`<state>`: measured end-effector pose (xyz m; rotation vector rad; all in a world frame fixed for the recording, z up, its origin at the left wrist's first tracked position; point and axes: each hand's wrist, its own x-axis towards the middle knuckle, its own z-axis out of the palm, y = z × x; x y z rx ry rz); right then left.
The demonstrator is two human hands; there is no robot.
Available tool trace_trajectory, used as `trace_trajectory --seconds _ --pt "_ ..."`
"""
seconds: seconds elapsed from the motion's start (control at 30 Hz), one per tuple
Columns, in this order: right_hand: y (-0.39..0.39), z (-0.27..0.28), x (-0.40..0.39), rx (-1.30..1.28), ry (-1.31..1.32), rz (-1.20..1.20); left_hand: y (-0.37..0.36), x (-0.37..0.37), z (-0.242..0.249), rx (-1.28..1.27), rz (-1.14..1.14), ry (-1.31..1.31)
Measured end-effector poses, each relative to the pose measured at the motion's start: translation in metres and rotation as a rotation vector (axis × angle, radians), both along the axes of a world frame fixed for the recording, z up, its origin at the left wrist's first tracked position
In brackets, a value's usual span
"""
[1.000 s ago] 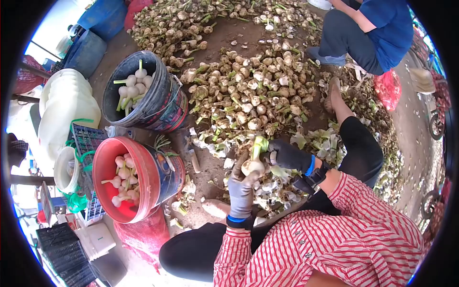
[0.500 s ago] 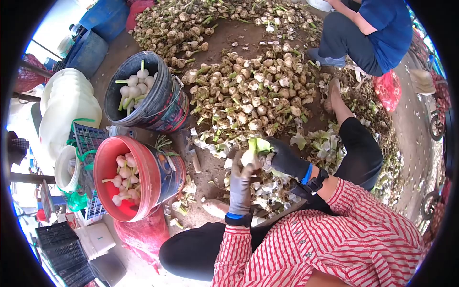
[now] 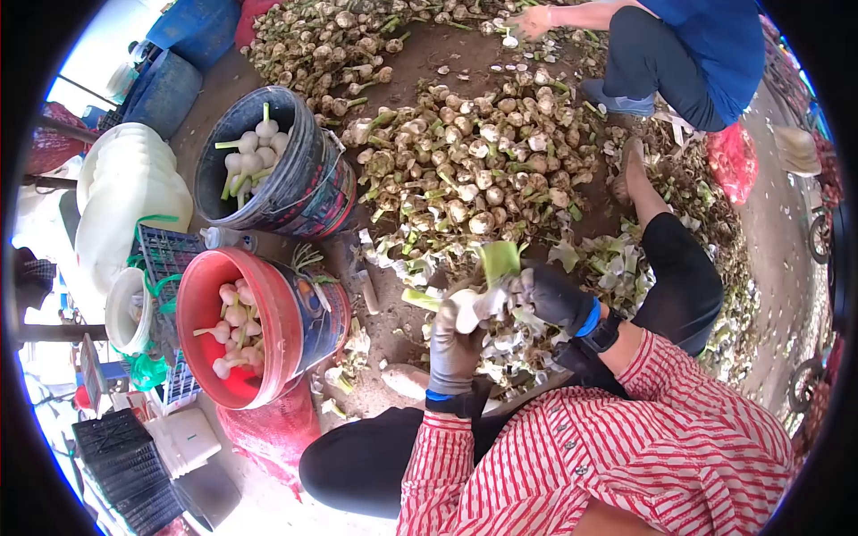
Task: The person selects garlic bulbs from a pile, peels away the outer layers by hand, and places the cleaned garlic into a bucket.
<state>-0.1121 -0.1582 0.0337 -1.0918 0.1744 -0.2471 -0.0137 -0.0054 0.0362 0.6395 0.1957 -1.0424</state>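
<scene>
My left hand point(image 3: 454, 353), in a grey glove, is closed around a white garlic bulb point(image 3: 466, 308) whose green stem points up and left. To its right, my right hand point(image 3: 552, 297), in a dark glove with a blue cuff, pinches a strip of peeled outer leaf point(image 3: 500, 261) standing green and pale between the hands. Beyond the hands lies a heap of unpeeled garlic point(image 3: 483, 161). Peeled skins point(image 3: 518, 344) lie under and around my hands. Left of them, a red bucket point(image 3: 281, 330) and a black bucket point(image 3: 313, 188) hold white bulbs.
Another person in blue point(image 3: 715, 54) crouches at the upper right, one hand point(image 3: 534, 22) over garlic. A red mesh bag point(image 3: 733, 161) lies beside that person. Black crates point(image 3: 125, 469), a blue tub point(image 3: 165, 98) and pale plastic containers point(image 3: 134, 205) stand left. My bent legs flank the skins.
My hands have moved apart, and the leaf strip has come away from the bulb's side toward my right hand. The other person's hand has reached out to the left over the garlic.
</scene>
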Motion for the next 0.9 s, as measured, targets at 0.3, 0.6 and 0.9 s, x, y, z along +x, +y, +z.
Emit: trace_trajectory --seconds 0.3,0.6,0.9 --pt "0.01 0.019 -0.023 0.139 -0.136 0.053 0.004 0.004 -0.025 0.235 0.088 -0.729" --pt "-0.059 -0.026 -0.042 -0.465 0.325 0.282 0.009 0.014 -0.034 0.148 0.127 0.076" --pt "-0.071 -0.075 -0.02 -0.917 0.666 -0.159 -0.009 0.092 0.063 0.068 0.391 -0.249"
